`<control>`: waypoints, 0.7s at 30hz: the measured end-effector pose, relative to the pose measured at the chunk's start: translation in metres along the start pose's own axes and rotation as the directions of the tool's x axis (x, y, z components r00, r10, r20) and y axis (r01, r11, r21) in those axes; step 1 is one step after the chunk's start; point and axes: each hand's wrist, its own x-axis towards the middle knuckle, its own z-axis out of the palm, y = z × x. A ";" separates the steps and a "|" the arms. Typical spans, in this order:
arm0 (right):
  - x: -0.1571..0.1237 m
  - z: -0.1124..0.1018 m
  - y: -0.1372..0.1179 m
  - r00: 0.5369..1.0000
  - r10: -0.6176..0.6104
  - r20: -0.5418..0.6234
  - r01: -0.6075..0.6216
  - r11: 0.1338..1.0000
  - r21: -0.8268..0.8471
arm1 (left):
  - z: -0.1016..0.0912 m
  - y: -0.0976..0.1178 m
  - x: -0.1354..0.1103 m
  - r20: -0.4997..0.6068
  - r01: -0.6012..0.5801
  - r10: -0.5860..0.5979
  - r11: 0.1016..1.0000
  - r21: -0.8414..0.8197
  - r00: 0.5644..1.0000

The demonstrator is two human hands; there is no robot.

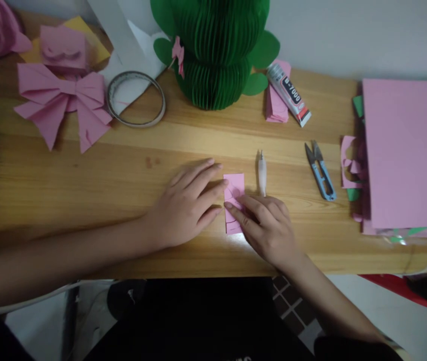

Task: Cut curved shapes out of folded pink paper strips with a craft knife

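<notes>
A small folded strip of pink paper [235,181] with dark curved lines drawn on it lies on the wooden table near the front edge. My left hand [185,205] rests palm down with its fingers spread, fingertips at the strip's left edge. From the lower right, my right hand [269,225] reaches over the strip, two outstretched fingertips resting on it; its other fingers are bent and partly hidden. Just beyond that hand lies a white pen [262,173], its lower end covered by the hand. Blue-handled thread snips [321,173] lie farther right with their blades apart.
A green honeycomb paper piece [213,60] stands at the back. Left of it are a tape roll [157,110] and a pink paper bow [65,95]. A glue tube [290,93] lies on pink paper pieces. Stacked pink sheets [409,155] occupy the right side.
</notes>
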 end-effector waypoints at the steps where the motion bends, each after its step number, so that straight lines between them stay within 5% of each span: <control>1: 0.000 0.000 0.000 1.000 0.002 0.000 -0.002 1.000 0.002 | 0.000 0.000 0.000 0.002 0.000 0.000 1.000 0.003 1.000; 21: 0.001 0.000 0.000 1.000 -0.004 -0.023 0.003 1.000 -0.011 | -0.002 -0.001 0.002 0.031 -0.030 0.029 0.999 0.020 0.999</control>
